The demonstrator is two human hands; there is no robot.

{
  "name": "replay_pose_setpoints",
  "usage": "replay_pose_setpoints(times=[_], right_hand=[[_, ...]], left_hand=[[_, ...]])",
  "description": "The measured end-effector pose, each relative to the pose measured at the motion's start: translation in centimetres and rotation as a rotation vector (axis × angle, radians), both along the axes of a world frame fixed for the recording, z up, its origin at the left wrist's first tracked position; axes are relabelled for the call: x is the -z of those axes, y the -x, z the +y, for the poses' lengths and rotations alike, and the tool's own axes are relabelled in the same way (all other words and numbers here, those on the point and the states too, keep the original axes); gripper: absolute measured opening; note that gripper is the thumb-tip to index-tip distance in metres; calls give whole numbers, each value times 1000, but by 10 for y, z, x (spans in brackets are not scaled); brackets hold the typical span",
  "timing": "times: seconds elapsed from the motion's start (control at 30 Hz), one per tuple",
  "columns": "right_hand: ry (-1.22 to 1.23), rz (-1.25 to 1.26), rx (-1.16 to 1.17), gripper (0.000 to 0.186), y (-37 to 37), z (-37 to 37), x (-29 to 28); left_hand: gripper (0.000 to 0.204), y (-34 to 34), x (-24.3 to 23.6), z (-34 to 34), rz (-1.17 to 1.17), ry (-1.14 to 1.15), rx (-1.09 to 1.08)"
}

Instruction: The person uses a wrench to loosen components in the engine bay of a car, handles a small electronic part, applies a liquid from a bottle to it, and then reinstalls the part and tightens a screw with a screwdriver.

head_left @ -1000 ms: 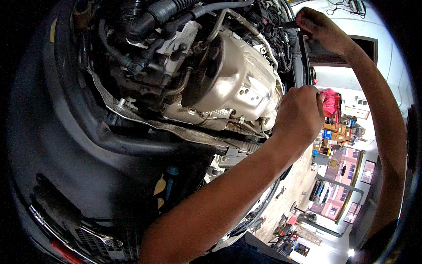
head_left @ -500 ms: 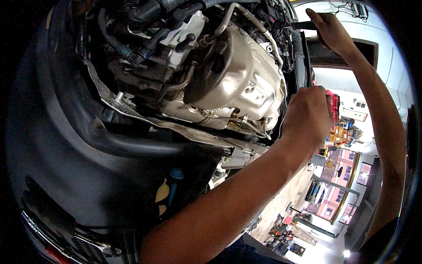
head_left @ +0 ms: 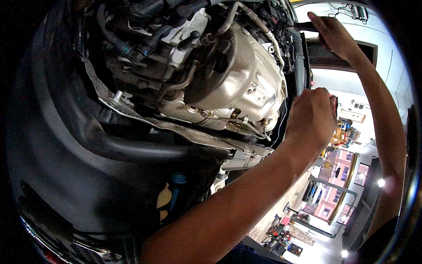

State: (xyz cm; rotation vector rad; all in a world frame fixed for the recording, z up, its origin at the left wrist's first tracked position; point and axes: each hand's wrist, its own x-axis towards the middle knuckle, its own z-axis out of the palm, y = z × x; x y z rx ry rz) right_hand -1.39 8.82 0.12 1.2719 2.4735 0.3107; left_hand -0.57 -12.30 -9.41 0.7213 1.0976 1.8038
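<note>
My left hand (head_left: 311,115) is closed in a fist beside the right edge of the engine bay; what it grips, if anything, is hidden behind its fingers. Higher up, my right hand (head_left: 336,37) is wrapped round a short dark bar (head_left: 305,26) that points toward the engine's far right corner. Its thumb stands up above the bar. Left of my left hand bulges a shiny metal heat shield (head_left: 239,81), with thin metal pipes and wires along its lower edge. A grey corrugated hose (head_left: 298,48) runs down between the engine and my right hand.
A black fender-like panel (head_left: 74,149) fills the left side. A crinkled foil-like strip (head_left: 176,128) edges the engine bay, and a blue-capped part (head_left: 178,178) sits in a recess below. Beyond lies a workshop with a vehicle lift (head_left: 323,226), boxes (head_left: 338,135) and stacked gear (head_left: 278,233).
My left hand has shifted slightly down and to the right, still closed. My right hand is nearly where it was, with its grip on the dark bar unchanged. The view has tilted a little.
</note>
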Motion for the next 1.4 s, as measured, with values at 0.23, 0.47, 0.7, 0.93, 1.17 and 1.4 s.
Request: replay_pose_setpoints(times=[0.23, 0.47, 0.7, 0.93, 1.17, 1.4], right_hand=[[-2, -6, -210, 44, 4, -14, -3], [59, -82, -404, 41, 8, -17, -7], [185, 77, -359, 36, -1, -10, 1], [80, -42, -361, 36, 13, -3, -4], [158, 27, -309, 52, 13, -20, -4], [70, -200, 245, 54, 22, -18, -17]], left_hand=[[19, -9, 1, 0, 37, -7, -38], [21, -6, 2, 1, 45, 2, -18], [21, -4, 1, 0, -14, -19, -25], [21, 0, 1, 0, -10, 0, 27], [24, 2, 1, 1, -23, 24, 36], [25, -8, -1, 0, -43, -17, 26]])
